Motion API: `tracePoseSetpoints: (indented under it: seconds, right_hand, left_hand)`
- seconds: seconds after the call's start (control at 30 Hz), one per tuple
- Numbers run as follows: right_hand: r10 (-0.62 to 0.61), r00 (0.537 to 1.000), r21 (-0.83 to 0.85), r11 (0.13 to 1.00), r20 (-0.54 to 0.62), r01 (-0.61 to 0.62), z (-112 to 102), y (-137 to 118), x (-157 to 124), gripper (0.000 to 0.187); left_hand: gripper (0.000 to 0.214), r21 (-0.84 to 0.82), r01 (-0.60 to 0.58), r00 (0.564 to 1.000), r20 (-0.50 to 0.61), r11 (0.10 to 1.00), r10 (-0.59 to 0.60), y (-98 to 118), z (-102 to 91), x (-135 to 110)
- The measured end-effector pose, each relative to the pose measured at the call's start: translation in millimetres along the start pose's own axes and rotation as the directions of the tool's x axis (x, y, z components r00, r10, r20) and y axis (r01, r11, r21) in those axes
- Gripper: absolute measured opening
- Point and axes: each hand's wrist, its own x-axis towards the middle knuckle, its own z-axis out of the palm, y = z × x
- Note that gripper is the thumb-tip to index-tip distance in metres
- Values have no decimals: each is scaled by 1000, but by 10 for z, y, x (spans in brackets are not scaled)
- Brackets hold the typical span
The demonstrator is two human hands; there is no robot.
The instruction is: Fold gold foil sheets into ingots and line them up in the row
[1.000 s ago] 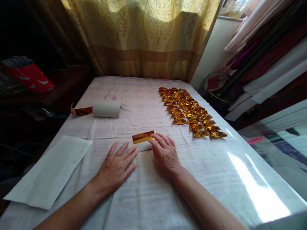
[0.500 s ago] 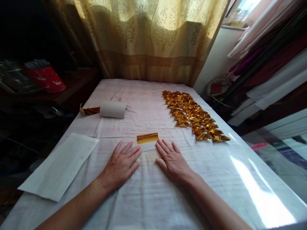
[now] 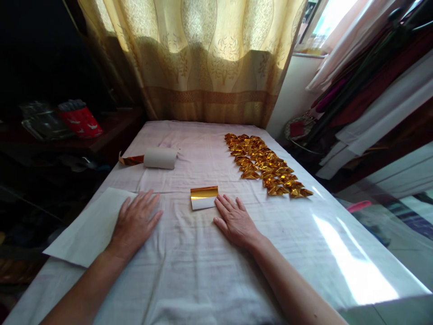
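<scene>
A small piece of gold foil paper (image 3: pixel 204 197) lies in the middle of the cloth-covered surface, its upper part shiny gold and its lower part white. My right hand (image 3: pixel 234 217) rests flat with fingers outstretched, the fingertips at the paper's right edge. Off to the left, my left hand (image 3: pixel 135 221) is spread palm down over the right side of a white paper sheet (image 3: pixel 88 225), holding nothing. Part of that sheet is hidden beneath the hand and forearm.
Rows of folded gold foil pieces (image 3: pixel 267 167) sit at the back right. A curled white-backed foil sheet (image 3: pixel 160 159) lies at the back left. Beyond the left edge stands a red container (image 3: pixel 81 121). A curtain (image 3: pixel 209 63) hangs behind; clothes (image 3: pixel 368 108) hang at right.
My left hand has moved left, away from the small foil paper to the white sheet. My right hand stays by the foil paper, whose white lower part now shows more. The view has shifted slightly.
</scene>
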Motion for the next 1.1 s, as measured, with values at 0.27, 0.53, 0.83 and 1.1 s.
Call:
tracePoseSetpoints:
  seconds: [0.27, 0.53, 0.83, 1.1]
  right_hand:
    - [0, 1000, 5, 1000, -9, 0, 7, -6, 4, 59]
    - [14, 1000, -15, 1000, -9, -14, -18, -33, -5, 59]
    - [5, 1000, -8, 1000, -29, -5, -5, -27, -6, 59]
    - [4, 999, -5, 1000, -43, -4, -13, -37, -12, 59]
  left_hand:
    - [71, 155, 376, 887, 225, 914, -403, -345, -222, -138]
    - [65, 106, 215, 915, 324, 971, -238, 462, -226, -44]
    - [58, 113, 288, 955, 47, 951, -294, -217, -491, 46]
    - [65, 129, 266, 928, 233, 955, -290, 54, -195, -362]
